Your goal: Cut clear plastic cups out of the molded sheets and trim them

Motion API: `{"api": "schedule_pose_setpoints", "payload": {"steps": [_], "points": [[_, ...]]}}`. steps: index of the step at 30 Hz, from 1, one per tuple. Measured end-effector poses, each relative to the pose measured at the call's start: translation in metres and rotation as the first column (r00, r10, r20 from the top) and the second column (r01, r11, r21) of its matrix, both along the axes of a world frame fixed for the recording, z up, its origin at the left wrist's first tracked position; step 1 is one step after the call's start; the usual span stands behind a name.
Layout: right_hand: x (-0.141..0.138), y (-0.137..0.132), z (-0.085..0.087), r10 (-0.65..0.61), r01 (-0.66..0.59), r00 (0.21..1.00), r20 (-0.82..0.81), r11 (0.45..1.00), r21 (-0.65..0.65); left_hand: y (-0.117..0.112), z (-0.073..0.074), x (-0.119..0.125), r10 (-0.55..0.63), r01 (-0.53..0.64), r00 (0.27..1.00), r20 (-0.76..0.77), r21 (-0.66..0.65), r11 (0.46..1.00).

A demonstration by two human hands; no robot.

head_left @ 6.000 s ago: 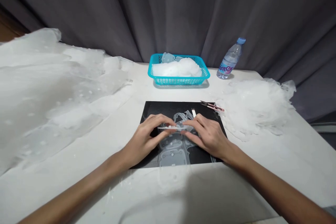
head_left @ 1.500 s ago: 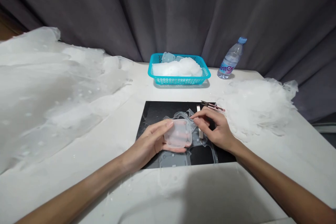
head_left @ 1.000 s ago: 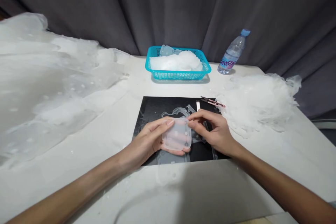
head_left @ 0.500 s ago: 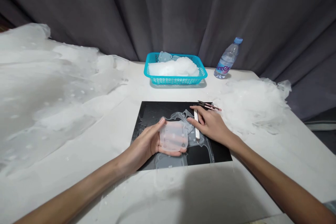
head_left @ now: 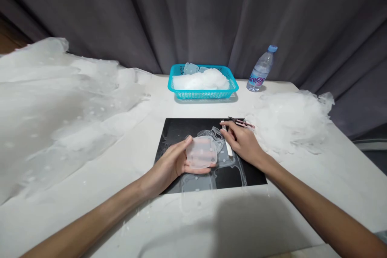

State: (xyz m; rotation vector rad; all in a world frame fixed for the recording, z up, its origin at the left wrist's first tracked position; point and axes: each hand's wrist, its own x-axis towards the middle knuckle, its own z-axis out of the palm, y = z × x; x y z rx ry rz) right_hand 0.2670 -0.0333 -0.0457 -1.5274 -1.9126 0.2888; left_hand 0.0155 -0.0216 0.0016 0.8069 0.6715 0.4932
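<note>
Here we have the panel point(head_left: 201, 152) up in our left hand point(head_left: 173, 161), above the black mat point(head_left: 178, 129): thumb at its far left corner, fingers spread beneath, a loose, cradling hold. It looks thin and translucent, so we'd judge it light, bendy rather than brittle, perhaps slick across the face. Best purchase, we reckon, is the rim, pinched at opposite edges with the palm for support; a hard squeeze could bow it. And over to our right hand point(head_left: 243, 141): index and thumb slightly parted at the white tool point(head_left: 229, 151), though whether they truly grip it, we can't tell. Below, the sheet point(head_left: 196, 182) runs off the mat's near edge.
</note>
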Motion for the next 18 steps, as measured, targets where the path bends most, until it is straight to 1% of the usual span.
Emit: {"api": "schedule_pose_setpoints", "payload": {"steps": [2,4,6,7,8,10,12,15,17,18], "points": [[-0.004,-0.006,0.007,0.002,0.004,0.987,-0.161,0.999,0.037,-0.001,-0.003,-0.001,0.031,-0.031,1.0,0.005,0.035,0.999],[-0.012,-0.014,0.016,0.067,-0.063,0.955,-0.288,0.998,0.024,-0.002,-0.005,-0.002,0.082,-0.08,0.997,-0.016,0.105,0.991],[-0.02,-0.022,0.025,0.169,-0.206,0.907,-0.385,0.977,-0.058,-0.003,-0.006,-0.003,0.134,-0.124,0.99,-0.044,0.181,0.976],[-0.024,-0.026,0.028,0.196,-0.266,0.879,-0.436,0.958,-0.106,-0.004,-0.006,-0.004,0.148,-0.134,0.988,-0.051,0.209,0.969],[-0.028,-0.029,0.03,0.201,-0.307,0.852,-0.484,0.94,-0.149,-0.004,-0.005,-0.004,0.154,-0.139,0.987,-0.053,0.224,0.965],[-0.034,-0.032,0.032,0.164,-0.333,0.807,-0.567,0.92,-0.207,-0.004,-0.004,-0.005,0.153,-0.138,0.987,-0.047,0.234,0.962],[-0.037,-0.034,0.032,0.129,-0.338,0.773,-0.622,0.912,-0.23,-0.003,-0.003,-0.006,0.131,-0.115,0.99,-0.048,0.25,0.961],[-0.04,-0.035,0.032,0.128,-0.363,0.741,-0.659,0.902,-0.233,-0.002,-0.002,-0.006,0.076,-0.049,0.994,-0.081,0.289,0.956],[-0.038,-0.033,0.032,0.155,-0.369,0.761,-0.631,0.902,-0.224,-0.002,-0.002,-0.005,0.059,-0.027,0.993,-0.101,0.288,0.957],[-0.035,-0.031,0.032,0.178,-0.349,0.796,-0.578,0.916,-0.198,-0.003,-0.002,-0.004,0.061,-0.03,0.993,-0.105,0.28,0.96]]}}
